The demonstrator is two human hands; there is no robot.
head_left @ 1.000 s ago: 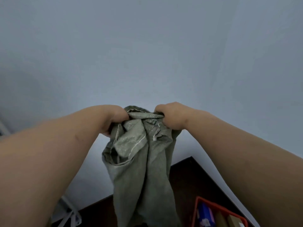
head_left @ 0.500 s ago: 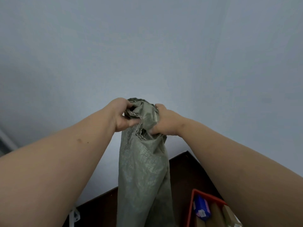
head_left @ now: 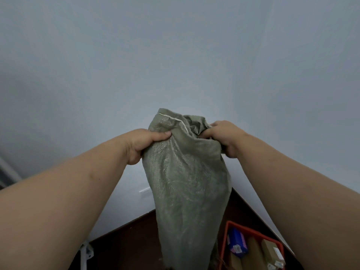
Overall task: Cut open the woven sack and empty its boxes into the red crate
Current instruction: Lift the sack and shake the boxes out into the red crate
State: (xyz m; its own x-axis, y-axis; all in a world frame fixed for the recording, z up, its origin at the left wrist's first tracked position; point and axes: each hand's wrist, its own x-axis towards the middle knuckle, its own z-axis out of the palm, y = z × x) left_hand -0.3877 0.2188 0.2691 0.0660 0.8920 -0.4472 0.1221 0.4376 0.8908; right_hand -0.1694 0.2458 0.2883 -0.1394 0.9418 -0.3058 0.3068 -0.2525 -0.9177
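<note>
Both hands, left hand [head_left: 139, 146] and right hand [head_left: 227, 138], grip the hanging woven sack [head_left: 187, 182], fingers clamped on it, beside the red crate [head_left: 226, 238] of boxes [head_left: 236, 242].

Counts, head view:
- Hands: 2. left hand [head_left: 139, 146] and right hand [head_left: 226, 138], both gripping the top of the sack, one on each side.
- woven sack [head_left: 187, 184]: 1, grey-green, hanging down limp.
- red crate [head_left: 253, 231]: 1, at the bottom right, partly cut off by the frame edge.
- Boxes in the crate: at least 4 visible. 1 blue box [head_left: 236, 242] against the crate's left wall, 3 brown cardboard boxes [head_left: 269, 250] to the right of and below it. More may lie out of frame, cannot tell.
- white bracket [head_left: 85, 250]: 1, bottom left, at the wall's lower edge.
- white wall plate [head_left: 145, 190]: 1, on the wall left of the sack.
</note>
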